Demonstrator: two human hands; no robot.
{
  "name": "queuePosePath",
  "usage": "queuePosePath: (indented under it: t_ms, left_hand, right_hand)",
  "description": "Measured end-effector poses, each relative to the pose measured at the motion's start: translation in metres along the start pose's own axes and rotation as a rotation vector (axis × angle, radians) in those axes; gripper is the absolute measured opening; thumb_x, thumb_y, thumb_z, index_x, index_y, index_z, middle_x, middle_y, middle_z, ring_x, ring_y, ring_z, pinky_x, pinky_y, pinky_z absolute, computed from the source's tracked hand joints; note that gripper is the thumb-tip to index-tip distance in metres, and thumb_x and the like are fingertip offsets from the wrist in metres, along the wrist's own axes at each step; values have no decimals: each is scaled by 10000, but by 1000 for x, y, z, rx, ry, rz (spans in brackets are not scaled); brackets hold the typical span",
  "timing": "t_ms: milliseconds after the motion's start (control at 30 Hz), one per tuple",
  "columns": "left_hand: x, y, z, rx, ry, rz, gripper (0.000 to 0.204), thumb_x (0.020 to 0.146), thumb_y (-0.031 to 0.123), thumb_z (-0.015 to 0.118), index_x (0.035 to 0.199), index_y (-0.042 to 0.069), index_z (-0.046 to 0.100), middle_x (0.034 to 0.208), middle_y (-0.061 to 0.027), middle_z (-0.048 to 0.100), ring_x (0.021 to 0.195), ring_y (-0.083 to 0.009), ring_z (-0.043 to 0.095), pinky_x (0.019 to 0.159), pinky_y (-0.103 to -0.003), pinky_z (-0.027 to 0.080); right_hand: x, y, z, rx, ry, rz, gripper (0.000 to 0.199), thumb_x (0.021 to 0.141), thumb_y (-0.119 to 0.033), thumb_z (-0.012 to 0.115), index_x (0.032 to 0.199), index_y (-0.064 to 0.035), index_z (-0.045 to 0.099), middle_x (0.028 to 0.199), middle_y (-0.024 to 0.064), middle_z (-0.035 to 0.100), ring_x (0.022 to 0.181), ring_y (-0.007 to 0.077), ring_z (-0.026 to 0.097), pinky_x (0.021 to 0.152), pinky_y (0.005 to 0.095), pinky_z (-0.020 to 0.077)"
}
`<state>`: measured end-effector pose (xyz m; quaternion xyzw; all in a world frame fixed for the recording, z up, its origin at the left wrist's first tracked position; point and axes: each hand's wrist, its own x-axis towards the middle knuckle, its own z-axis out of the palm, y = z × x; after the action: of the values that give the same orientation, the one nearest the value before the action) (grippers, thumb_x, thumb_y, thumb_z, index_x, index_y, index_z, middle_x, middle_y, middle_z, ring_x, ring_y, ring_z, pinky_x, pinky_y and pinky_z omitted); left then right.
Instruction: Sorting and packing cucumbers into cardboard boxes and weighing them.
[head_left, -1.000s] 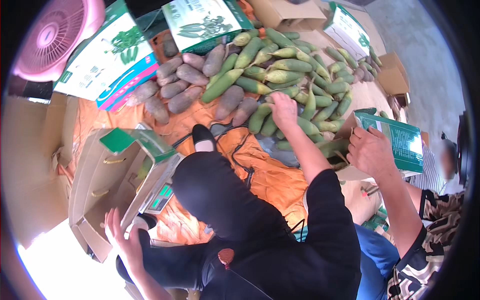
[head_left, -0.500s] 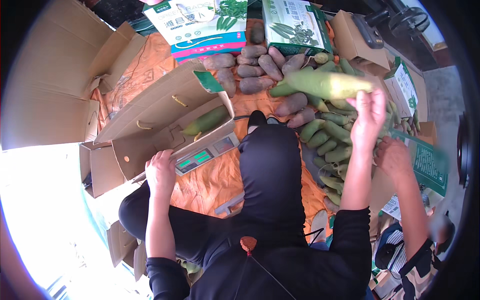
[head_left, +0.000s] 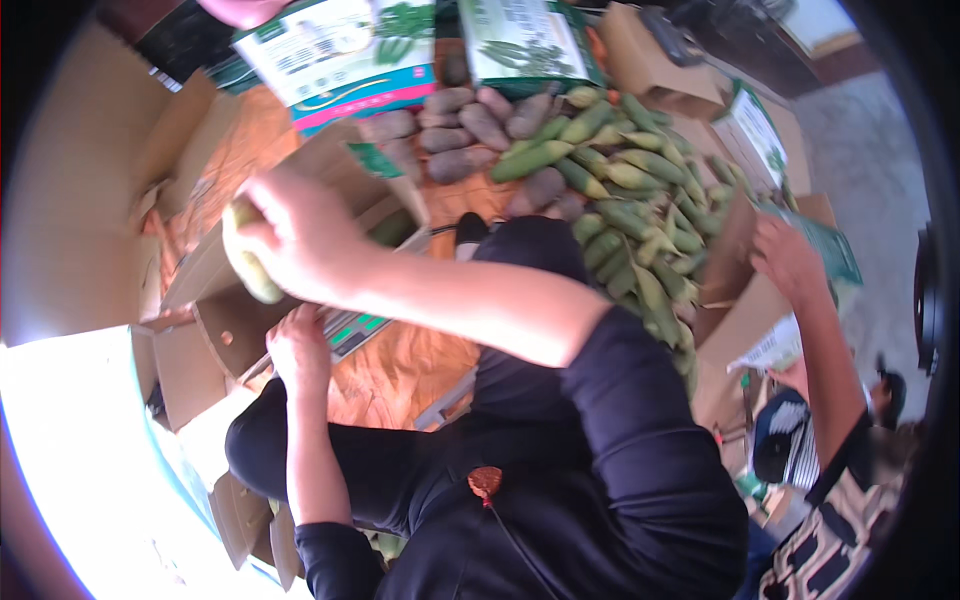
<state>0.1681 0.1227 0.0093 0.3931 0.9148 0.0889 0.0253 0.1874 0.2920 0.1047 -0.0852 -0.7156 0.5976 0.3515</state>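
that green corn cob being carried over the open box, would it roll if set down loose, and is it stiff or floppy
The corn cob is long and rounded, so it would likely roll on a flat spot. It juts out of the right hand without sagging, so it is probably stiff. One hand carries it alone, so it seems fairly light. The left hand rests on the cardboard box.

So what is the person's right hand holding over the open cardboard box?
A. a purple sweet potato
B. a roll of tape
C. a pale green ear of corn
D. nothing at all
C: the right hand grips a pale green ear of corn above the open cardboard box, while the left hand rests at the box's near edge.
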Motion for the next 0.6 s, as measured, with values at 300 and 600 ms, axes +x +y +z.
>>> queuePosePath:
  t_ms: [300,600]
  left_hand:
    - [-1,-2,5,-75,-3,15,97,751,42,622,847,36,609,789,-130,642,786,-322,615,716,-440,455]
    - [-6,-13,17,-11,-9,45,82,796,94,605,856,39,594,794,-130,628,788,-343,592,735,-445,441]
  right_hand:
    - [-29,90,74,-152,131,635,321,794,-52,595,1087,17,482,965,223,587,975,403,558,844,439,437]
    - [-25,-49,-86,-98,-241,7,191,781,-109,662,951,-31,620,917,154,626,836,308,613,737,379,482]
